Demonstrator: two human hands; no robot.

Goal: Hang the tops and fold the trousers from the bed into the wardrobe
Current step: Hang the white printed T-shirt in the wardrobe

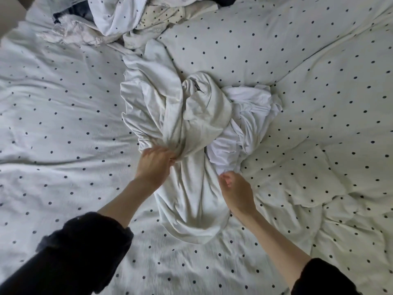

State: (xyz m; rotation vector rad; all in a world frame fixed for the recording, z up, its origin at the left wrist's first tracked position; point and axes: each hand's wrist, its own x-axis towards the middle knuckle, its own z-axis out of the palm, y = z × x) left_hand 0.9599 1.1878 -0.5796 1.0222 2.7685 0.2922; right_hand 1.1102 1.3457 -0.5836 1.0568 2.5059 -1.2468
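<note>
A crumpled off-white top (pixel 191 128) lies bunched in the middle of the bed, its neck label showing near the upper part. A brighter white garment (pixel 253 116) lies partly under it on the right. My left hand (pixel 154 165) grips a gathered fold of the off-white top at its left side. My right hand (pixel 236 192) sits at the top's right edge with curled fingers touching the cloth; whether it holds the fabric is unclear. Both sleeves are dark and pushed up.
A white duvet (pixel 63 124) with dark dots covers the whole bed. A heap of other clothes (pixel 119 20) lies at the far edge, with white, spotted and dark blue pieces. A plump pillow (pixel 244 45) lies behind the top.
</note>
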